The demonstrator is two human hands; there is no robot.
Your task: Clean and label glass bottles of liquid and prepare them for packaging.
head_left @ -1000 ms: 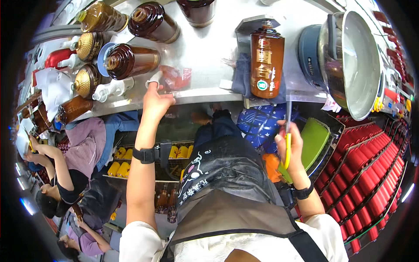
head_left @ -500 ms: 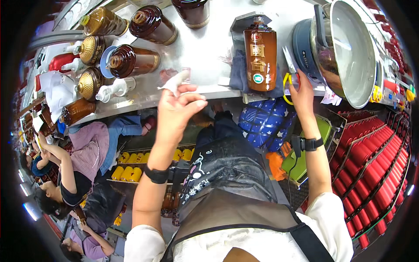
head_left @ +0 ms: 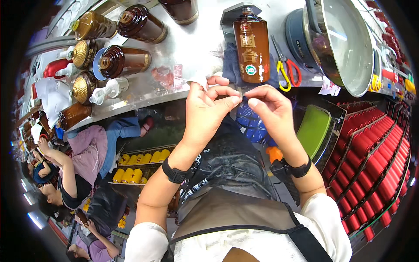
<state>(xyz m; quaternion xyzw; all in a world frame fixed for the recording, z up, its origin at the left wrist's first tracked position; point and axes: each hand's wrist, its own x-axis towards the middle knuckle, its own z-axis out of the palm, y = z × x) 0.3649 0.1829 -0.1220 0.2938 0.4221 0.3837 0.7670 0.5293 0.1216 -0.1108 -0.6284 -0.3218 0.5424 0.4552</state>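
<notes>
My left hand (head_left: 206, 114) and my right hand (head_left: 274, 114) meet in front of the table's near edge, thumb and forefinger of each pinched together. Whatever lies between their fingertips is too small to make out. A white wrap of cloth or paper (head_left: 204, 77) is at my left hand's fingers. Just beyond my hands, a brown bottle with gold lettering (head_left: 252, 50) lies in a grey metal holder (head_left: 228, 16), over a dark blue cloth (head_left: 230, 65). Right of the bottle lie scissors (head_left: 286, 70) with one yellow and one red handle, their blades pointing away from me.
A large metal pan (head_left: 345, 48) stands on a blue-grey base (head_left: 298, 41) at the right. Several brown bottles (head_left: 131, 61) and gold caps (head_left: 84, 87) occupy the table's left. Red cylinders (head_left: 371, 166) fill racks at lower right. Other people (head_left: 65, 183) work at the left.
My right hand has let go of the scissors, now lying on the table, and moved left. My left hand has moved right, and the fingertips of both have come together. The view has shifted slightly.
</notes>
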